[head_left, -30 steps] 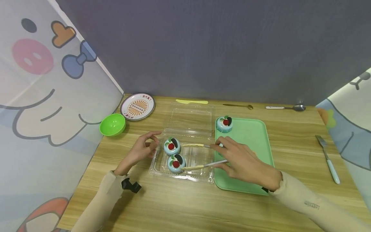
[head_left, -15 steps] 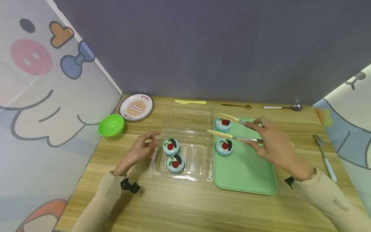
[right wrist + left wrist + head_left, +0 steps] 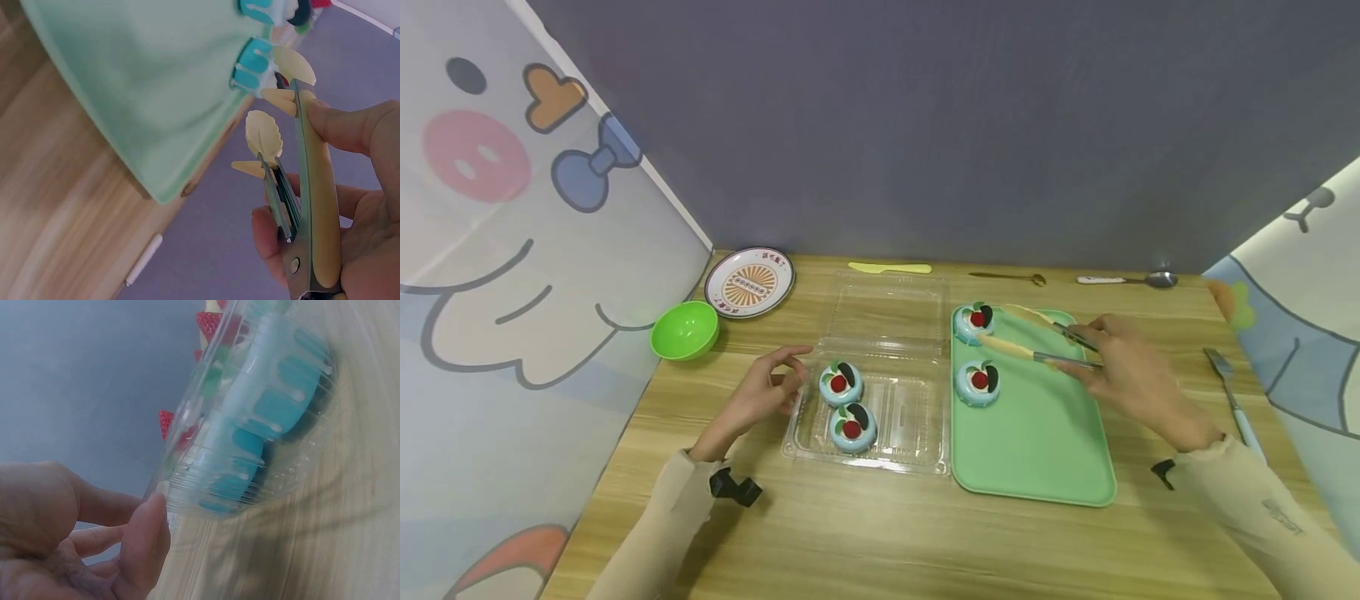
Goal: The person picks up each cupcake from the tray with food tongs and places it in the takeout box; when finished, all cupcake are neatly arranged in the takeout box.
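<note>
My left hand (image 3: 765, 386) is at the left edge of a clear plastic clamshell box (image 3: 917, 458); in the left wrist view its thumb and a finger pinch the rim. Two blue cakes with cream and berries, a rear one (image 3: 840, 384) and a front one (image 3: 853, 428), sit in the box's left half. My right hand (image 3: 1123, 371) grips metal tongs (image 3: 1063, 361) with cream-coloured tips, spread apart with nothing between them. The tongs hang above a green tray (image 3: 1037, 450). Two similar cakes, one at the back (image 3: 973, 323) and one nearer (image 3: 977, 383), stand along its left side.
A green bowl (image 3: 685, 331) and a patterned plate (image 3: 750, 283) stand at the back left. Along the back edge lie a yellow knife (image 3: 890, 268), a thin gold spoon (image 3: 1007, 276) and a white-handled spoon (image 3: 1127, 280). A fork (image 3: 1234, 400) lies right of the tray.
My right hand has moved the tongs from over the box to over the tray, then slightly further right. The left hand stays at the box's edge, and the cakes stay where they were.
</note>
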`<state>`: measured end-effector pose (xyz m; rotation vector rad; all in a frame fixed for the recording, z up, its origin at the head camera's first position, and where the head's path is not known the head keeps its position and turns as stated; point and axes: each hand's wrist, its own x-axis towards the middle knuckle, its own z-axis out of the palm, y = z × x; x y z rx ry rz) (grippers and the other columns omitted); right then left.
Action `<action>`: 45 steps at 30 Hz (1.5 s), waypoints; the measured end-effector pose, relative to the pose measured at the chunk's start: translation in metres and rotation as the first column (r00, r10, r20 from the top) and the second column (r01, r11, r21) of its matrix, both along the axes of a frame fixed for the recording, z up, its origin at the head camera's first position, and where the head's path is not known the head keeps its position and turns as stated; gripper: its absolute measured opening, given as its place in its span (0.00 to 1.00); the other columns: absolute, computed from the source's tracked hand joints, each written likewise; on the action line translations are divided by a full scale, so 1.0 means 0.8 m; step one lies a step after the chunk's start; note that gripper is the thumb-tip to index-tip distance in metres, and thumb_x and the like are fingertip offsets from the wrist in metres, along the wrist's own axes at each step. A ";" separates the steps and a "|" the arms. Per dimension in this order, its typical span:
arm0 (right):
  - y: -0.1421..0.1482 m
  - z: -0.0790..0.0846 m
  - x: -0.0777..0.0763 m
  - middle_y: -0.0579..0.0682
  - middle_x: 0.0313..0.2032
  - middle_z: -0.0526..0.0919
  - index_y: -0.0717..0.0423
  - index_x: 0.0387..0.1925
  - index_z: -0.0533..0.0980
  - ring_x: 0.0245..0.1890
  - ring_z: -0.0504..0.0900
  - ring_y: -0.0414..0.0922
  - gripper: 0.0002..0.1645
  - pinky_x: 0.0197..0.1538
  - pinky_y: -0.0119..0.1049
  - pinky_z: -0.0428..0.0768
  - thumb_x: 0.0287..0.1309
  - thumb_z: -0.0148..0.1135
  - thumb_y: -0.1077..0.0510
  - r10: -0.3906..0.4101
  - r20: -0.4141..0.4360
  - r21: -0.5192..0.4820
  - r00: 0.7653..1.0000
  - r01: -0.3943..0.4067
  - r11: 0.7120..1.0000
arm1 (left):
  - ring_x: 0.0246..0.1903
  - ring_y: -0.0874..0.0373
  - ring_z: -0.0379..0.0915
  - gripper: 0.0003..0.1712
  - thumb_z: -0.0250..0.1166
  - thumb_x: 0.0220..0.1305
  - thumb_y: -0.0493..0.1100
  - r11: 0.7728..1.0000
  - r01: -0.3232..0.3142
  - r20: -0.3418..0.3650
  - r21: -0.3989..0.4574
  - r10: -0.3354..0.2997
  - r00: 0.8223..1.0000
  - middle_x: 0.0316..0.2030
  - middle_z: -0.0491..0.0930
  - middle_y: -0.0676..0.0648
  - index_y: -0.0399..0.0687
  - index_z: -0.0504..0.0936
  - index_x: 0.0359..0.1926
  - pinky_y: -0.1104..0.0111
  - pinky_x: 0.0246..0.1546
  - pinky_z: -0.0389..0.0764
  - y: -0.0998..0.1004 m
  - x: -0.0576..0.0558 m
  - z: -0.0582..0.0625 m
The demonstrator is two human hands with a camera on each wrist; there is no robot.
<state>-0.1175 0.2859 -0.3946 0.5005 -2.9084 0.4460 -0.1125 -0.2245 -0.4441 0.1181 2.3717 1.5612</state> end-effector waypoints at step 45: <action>-0.002 -0.021 0.001 0.58 0.46 0.77 0.65 0.55 0.78 0.26 0.74 0.45 0.33 0.14 0.26 0.64 0.52 0.74 0.51 0.042 -0.068 0.047 0.997 -0.039 0.998 | 0.26 0.52 0.75 0.26 0.54 0.72 0.34 1.000 0.001 0.003 -0.009 -0.001 1.000 0.47 0.70 0.36 0.45 0.67 0.69 0.59 0.21 0.86 -0.001 0.000 0.001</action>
